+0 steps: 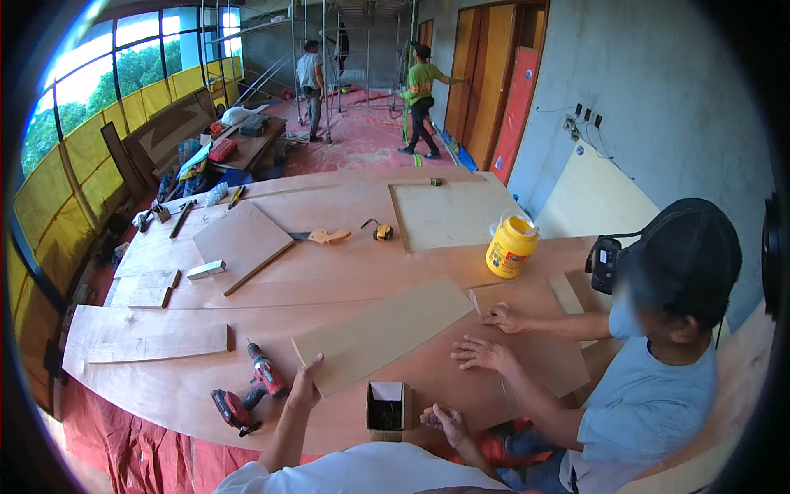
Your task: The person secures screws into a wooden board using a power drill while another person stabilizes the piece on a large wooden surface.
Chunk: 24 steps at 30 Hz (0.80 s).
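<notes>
My left hand point(304, 384) grips the near left corner of a long pale plywood strip point(383, 331) that lies slanted across the wooden worktable point(346, 267). My right hand point(444, 422) hovers palm up at the table's near edge, fingers loosely curled, holding nothing I can see. It is just right of a small open cardboard box of screws point(386, 407). A red cordless drill point(251, 395) lies on the table to the left of my left hand.
A person in a grey shirt and dark cap leans in from the right, both hands point(492, 337) flat on a brown board. A yellow glue tub point(510, 247), a tape measure point(380, 231), a hand saw point(322, 236) and board offcuts lie on the table. Two people stand far back.
</notes>
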### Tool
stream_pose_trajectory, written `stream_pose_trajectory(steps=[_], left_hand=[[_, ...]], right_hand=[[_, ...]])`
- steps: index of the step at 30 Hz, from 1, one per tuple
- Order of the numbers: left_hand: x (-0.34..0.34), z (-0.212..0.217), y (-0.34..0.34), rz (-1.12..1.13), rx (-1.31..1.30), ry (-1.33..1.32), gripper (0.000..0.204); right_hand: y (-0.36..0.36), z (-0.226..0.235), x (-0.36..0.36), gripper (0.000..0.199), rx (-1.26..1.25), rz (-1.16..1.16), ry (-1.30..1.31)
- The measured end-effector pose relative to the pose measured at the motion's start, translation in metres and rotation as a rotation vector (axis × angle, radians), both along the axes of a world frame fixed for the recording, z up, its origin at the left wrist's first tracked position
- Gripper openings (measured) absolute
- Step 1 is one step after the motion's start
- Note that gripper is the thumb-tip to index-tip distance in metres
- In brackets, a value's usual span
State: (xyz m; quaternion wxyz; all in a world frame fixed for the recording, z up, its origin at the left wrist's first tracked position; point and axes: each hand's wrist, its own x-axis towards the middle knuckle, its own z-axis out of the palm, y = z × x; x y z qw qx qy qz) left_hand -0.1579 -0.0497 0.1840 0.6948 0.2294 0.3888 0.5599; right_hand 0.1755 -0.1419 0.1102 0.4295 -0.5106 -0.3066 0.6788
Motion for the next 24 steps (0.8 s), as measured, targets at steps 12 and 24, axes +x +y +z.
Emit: stream_pose_trajectory(steps=[12, 24], left_hand=[[-0.002, 0.002, -0.003, 0.009, 0.048, -0.002, 0.055], [0.009, 0.004, 0.002, -0.036, 0.066, 0.017, 0.060]], right_hand=[[-0.011, 0.004, -0.001, 0.035, 0.028, -0.045, 0.031], [-0.012, 0.012, 0.000, 0.041, 0.018, -0.046, 0.069]])
